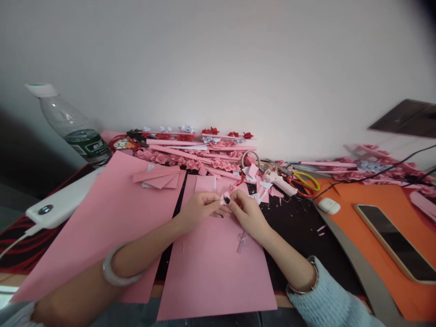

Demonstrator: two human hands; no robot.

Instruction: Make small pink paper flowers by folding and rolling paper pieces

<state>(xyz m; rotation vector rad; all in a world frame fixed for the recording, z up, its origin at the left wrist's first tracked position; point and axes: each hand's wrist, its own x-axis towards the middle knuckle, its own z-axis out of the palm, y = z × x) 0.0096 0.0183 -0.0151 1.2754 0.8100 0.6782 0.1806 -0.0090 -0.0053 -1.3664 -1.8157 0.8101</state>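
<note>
Between the fingertips of both hands is a small piece of pink paper (224,198). My left hand (200,209) pinches it from the left, and my right hand (247,211) grips it from the right, its dark-nailed thumb against the paper. Both hands are closed above a large pink sheet (218,277). A thin rolled paper piece (242,242) lies on that sheet below my right hand. Just behind the hands is a small folded pink paper (205,183). The fingers partly hide the held piece, so its exact shape is unclear.
Left are another pink sheet (112,227), a white power bank (64,200) and a bottle (75,122). Along the wall lie paper flower stems (190,154), a tape roll (250,159), a pink glue gun (279,179) and scissors (306,180). A phone (398,240) and earbud case (329,205) are right.
</note>
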